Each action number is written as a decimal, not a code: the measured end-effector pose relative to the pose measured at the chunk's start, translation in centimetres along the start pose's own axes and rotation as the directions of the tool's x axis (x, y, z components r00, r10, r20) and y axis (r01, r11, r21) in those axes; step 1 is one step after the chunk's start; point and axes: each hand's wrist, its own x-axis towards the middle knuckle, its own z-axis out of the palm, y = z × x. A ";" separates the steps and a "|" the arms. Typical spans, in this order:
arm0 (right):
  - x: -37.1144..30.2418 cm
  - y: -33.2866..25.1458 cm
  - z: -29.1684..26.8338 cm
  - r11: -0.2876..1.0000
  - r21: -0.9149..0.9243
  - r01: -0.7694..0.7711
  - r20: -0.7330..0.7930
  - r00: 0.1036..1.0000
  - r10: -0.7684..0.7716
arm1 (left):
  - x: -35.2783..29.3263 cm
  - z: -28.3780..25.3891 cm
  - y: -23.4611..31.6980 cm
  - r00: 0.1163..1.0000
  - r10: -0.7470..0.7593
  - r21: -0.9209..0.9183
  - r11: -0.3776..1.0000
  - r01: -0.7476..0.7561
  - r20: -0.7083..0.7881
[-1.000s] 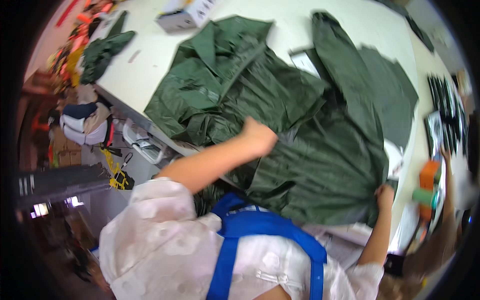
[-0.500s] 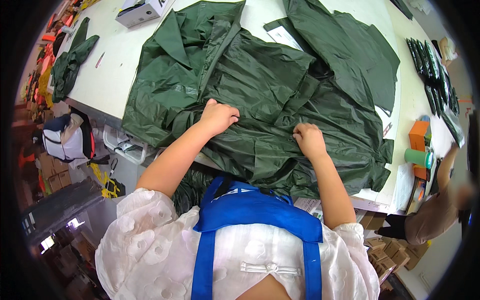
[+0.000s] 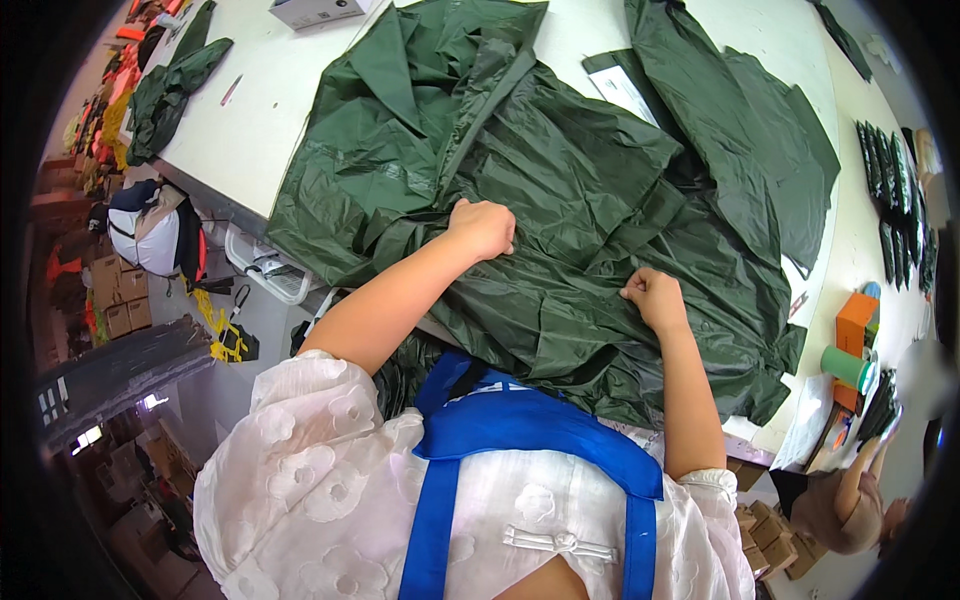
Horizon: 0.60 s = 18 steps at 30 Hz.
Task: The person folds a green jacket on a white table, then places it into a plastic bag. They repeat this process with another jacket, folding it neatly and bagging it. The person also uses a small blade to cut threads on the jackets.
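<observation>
- The white table (image 3: 260,120) fills the upper part of the view, its near edge running down to the right past the person's waist.
- A dark green raincoat (image 3: 560,200) lies spread over most of the table, crumpled and shiny, its hem hanging over the near edge against the person's blue apron (image 3: 540,420).
- A second green sheet (image 3: 740,130) lies over the raincoat's far right part and reaches toward the table's far side.
- The left hand (image 3: 483,228) rests on the raincoat near its middle, fingers curled into a fist that bunches a fold of the fabric.
- The right hand (image 3: 655,298) sits on the raincoat nearer the front edge, well apart from the left, fingers clenched and pinching a ridge of the fabric.
- Another green bundle (image 3: 175,85) lies on the far left corner of the table.
- A grey box (image 3: 318,10) stands at the far edge, just beside the raincoat's collar.
- An orange box (image 3: 857,325) sits at the right end of the table, with a green tape roll (image 3: 848,366) just beside it.
- A row of dark packets (image 3: 885,175) lines the right side.
- Another person (image 3: 850,500) shows at the lower right, below the table's end.
</observation>
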 end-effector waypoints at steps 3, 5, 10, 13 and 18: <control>0.1 0.0 -0.4 0.999 -0.007 0.042 0.031 0.999 -0.041 | 0.0 0.6 -0.2 0.997 0.051 0.070 0.996 -0.047 -0.054; 0.0 0.4 -0.5 0.998 -0.011 0.064 0.039 0.997 -0.064 | -1.5 0.8 -0.6 0.989 0.099 0.133 0.988 -0.084 -0.109; -1.1 3.0 -3.5 0.986 -0.164 -0.011 -0.044 0.999 0.004 | -9.1 -2.7 -3.0 0.763 0.118 0.140 0.990 -0.037 -0.636; -1.6 1.1 -5.2 0.887 -0.462 -0.014 -0.108 0.993 -0.041 | -11.7 0.4 -7.0 0.893 -0.175 -0.101 0.984 0.146 -0.414; -1.3 -12.2 -3.3 0.953 -0.146 0.265 -0.166 0.943 -0.288 | -10.8 0.6 -11.5 0.735 -0.078 -0.185 0.981 -0.065 -0.673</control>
